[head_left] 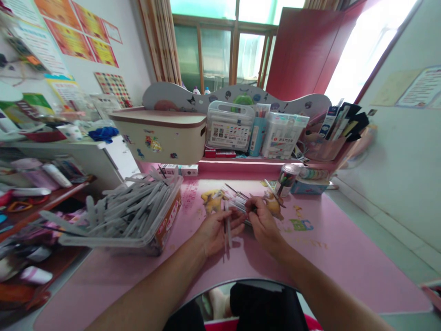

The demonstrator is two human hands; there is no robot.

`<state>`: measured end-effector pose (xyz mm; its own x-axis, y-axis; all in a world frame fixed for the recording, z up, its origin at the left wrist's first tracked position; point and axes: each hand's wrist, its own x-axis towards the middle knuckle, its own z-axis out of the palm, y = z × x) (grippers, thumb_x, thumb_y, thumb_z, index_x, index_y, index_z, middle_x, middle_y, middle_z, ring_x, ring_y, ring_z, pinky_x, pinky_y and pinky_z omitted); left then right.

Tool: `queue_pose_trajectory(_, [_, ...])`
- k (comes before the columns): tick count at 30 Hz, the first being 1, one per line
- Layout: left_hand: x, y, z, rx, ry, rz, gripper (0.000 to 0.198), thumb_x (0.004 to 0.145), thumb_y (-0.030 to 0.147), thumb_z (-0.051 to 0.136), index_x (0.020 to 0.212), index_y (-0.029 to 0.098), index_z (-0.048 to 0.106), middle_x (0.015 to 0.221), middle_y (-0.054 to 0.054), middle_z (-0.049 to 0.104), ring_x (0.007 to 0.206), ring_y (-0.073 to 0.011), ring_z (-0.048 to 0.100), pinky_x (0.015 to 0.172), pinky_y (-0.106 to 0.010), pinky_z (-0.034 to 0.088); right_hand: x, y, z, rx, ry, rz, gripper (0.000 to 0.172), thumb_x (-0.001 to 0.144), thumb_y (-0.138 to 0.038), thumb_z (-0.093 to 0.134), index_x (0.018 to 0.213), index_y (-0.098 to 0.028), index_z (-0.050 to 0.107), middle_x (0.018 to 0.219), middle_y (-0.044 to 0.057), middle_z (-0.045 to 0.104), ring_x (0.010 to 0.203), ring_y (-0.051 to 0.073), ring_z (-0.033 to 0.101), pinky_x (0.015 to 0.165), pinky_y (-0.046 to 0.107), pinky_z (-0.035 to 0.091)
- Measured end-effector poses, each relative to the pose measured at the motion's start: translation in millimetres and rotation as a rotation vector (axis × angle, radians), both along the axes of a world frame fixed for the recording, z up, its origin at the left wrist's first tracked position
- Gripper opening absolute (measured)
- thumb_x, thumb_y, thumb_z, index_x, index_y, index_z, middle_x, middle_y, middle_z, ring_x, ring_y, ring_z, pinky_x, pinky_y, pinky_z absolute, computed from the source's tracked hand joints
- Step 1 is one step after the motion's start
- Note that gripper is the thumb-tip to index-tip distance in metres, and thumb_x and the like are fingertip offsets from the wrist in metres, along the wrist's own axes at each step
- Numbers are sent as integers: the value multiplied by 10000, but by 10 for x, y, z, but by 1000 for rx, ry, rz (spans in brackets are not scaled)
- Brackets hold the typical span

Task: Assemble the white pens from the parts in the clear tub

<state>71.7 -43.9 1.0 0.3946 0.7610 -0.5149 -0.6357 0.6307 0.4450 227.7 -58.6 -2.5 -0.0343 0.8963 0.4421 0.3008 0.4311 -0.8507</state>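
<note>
My left hand (220,230) is closed, thumb against the fingers, on a slim pen-like stick (227,225) that points down toward the desk's front edge. Just right of it, my right hand (263,223) has its fingers pinched together; what they hold, if anything, is hidden. Beneath and behind both hands lies a small bundle of slim whitish sticks (238,201), partly covered by the fingers. On the left, a clear plastic box (168,214) is heaped with many long grey, translucent strips (127,211) that stick out over its rim.
The pink desk (344,257) carries a jar of pens (287,177) and a blue box (310,186) at the back right. On the shelf behind stand a lidded cream bin (161,138), a clear marker case (229,128) and a pen holder (324,145).
</note>
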Motion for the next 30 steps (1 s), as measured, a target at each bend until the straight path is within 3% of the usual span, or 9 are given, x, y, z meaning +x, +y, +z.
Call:
queue_pose_trajectory(3, [65,-69,-3,6,-62,-72,161,879,63,479,896,79,639,824,-133,707,801,-217,723,719,-325,597,-32,-34,-33,171,-137,-61,175,842,-107,390,897,-241,488,837,26,536,787,192,521,736,332,449])
queue_pose_trajectory(8, [108,-109,-10,-1,-128,-60,192,920,130,463,841,96,635,759,-118,699,770,-221,713,732,-360,598,-71,-37,-119,322,-321,38,254,933,-141,367,1098,-225,541,1012,91,633,958,224,596,860,391,483])
queue_pose_trajectory(14, [86,-68,-15,-11,-169,75,161,930,130,482,860,116,627,656,-38,655,599,-146,658,633,-279,583,-79,3,-141,374,-590,74,427,938,-124,398,1334,-239,507,1313,102,621,1316,255,486,1130,535,259])
queue_pose_trajectory(18, [92,-67,-5,-42,-218,94,174,935,103,470,914,108,643,669,-18,651,519,-87,606,543,-189,530,-67,-3,-128,376,-597,135,466,947,-133,416,1403,-224,451,1401,120,560,1333,244,478,1146,537,255])
queue_pose_trajectory(23, [88,-60,-17,-11,-195,33,211,943,140,454,908,79,653,727,-72,663,615,-130,648,569,-218,550,-11,-47,-28,353,-457,160,482,947,-164,433,1423,-234,406,1457,123,470,1360,237,424,1121,466,340])
queue_pose_trajectory(26, [47,-17,7,10,-126,69,191,944,158,464,893,88,634,708,-62,630,579,-120,615,517,-210,524,109,-16,80,353,-415,8,368,939,-208,468,1305,-205,505,1341,135,516,1254,257,489,1039,428,402])
queue_pose_trajectory(28, [5,19,63,59,-84,148,180,947,163,464,853,108,608,662,-26,575,500,-87,544,427,-168,441,209,34,144,323,-474,-92,209,918,-209,491,1090,-184,607,1084,115,594,1035,253,564,913,408,440])
queue_pose_trajectory(30, [-48,42,163,135,-36,234,191,949,150,452,810,116,579,634,-3,525,458,-63,481,378,-141,357,287,82,182,243,-616,-85,89,881,-205,551,887,-182,637,904,79,591,891,235,561,823,382,431])
